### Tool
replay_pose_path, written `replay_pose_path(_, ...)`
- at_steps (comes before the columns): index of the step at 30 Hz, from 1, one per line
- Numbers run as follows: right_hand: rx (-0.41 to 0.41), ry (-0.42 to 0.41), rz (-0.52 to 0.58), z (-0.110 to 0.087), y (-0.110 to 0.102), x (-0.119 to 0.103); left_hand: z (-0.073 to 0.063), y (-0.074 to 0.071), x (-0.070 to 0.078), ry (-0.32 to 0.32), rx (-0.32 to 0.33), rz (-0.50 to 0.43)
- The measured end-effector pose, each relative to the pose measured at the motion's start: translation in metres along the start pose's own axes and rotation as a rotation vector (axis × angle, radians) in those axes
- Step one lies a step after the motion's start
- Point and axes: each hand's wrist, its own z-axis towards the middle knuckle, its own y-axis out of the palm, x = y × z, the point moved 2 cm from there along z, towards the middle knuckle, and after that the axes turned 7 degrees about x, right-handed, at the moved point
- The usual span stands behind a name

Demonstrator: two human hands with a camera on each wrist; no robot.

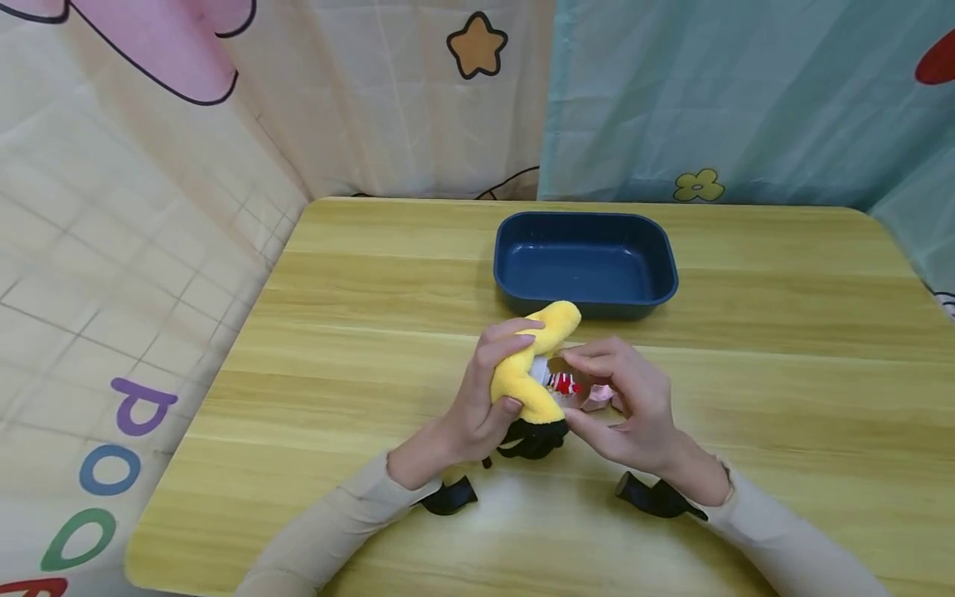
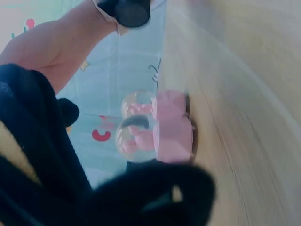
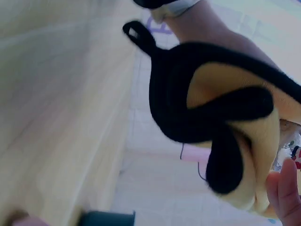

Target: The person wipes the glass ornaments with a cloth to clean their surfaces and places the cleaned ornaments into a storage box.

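Observation:
My left hand (image 1: 477, 394) grips a plush yellow cloth (image 1: 515, 377) with black trim and a hanging loop, bunched around one side of a small snow globe (image 1: 564, 383). Inside the clear dome a red and white figure shows. From the other side my right hand (image 1: 634, 402) pinches the globe between thumb and fingers. In the right wrist view the cloth (image 3: 265, 150) covers most of the scene, with the globe (image 3: 292, 153) at the edge. Two pink-based snow globes (image 2: 174, 139) stand on the table, mostly hidden by my right hand in the head view.
A dark blue rectangular tub (image 1: 585, 307) stands on the wooden table (image 1: 783, 332), just beyond my hands. Printed curtains (image 1: 358, 99) hang behind the table and along its left side. Black straps with camera mounts (image 1: 451, 497) sit at both wrists.

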Motion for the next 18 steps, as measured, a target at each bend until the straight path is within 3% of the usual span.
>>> replay_pose_path(3, -0.024, -0.146, -0.182, 0.003, 0.0, -0.003, -0.001, 0.0, 0.0, -0.065, 0.007, -0.067)
replay_pose_path(5, -0.056, -0.225, -0.229, 0.006, 0.0, -0.004, -0.002, 0.0, 0.0, -0.111, 0.012, -0.107)
replay_pose_path(11, -0.136, -0.378, -0.271, 0.011, 0.001, -0.003, -0.004, 0.002, -0.002, -0.227, 0.016, -0.174)
replay_pose_path(18, -0.177, -0.464, -0.295, 0.012, 0.001, 0.0, -0.004, 0.002, -0.003, -0.37, 0.001, -0.224)
